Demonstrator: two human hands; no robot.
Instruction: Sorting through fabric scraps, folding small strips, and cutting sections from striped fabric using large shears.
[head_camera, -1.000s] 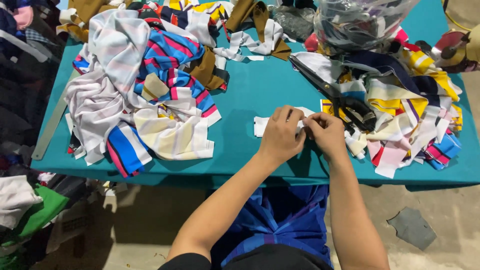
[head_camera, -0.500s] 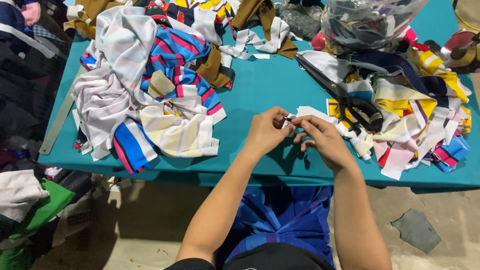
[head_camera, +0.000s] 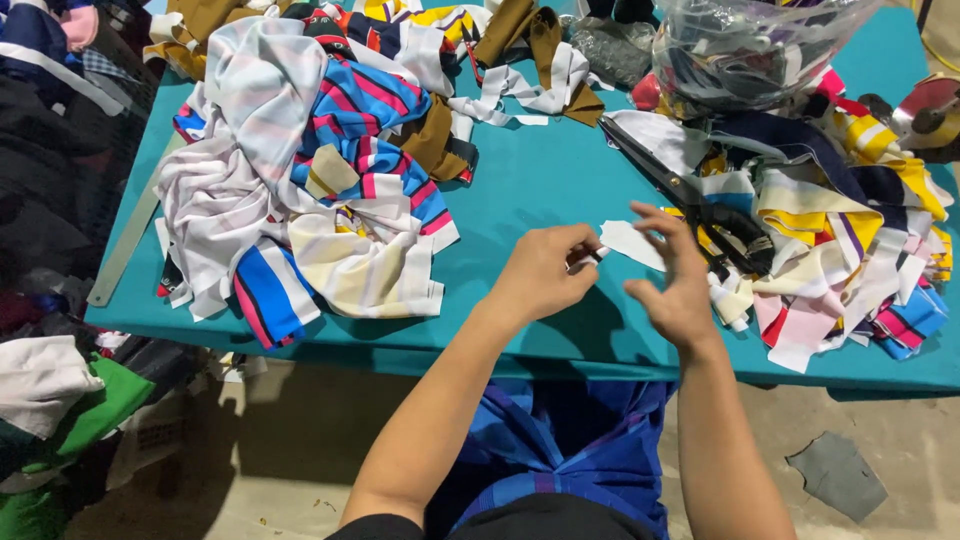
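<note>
Just past the right hand (head_camera: 672, 285), a white scrap (head_camera: 632, 243) lies flat on the teal table (head_camera: 540, 180), its near corner pinched between thumb and forefinger of the left hand (head_camera: 545, 272), which is closed on it; black shears (head_camera: 690, 205) lie beyond the right fingers, against the strip pile (head_camera: 850, 250). To do this well, keep the pinch at the very edge and the scrap flat, so the free hand can take the opposite side without bunching it. Right hand hovers open, fingers spread and curled, holding nothing; both forearms reach in from the near edge, wrists above the table.
</note>
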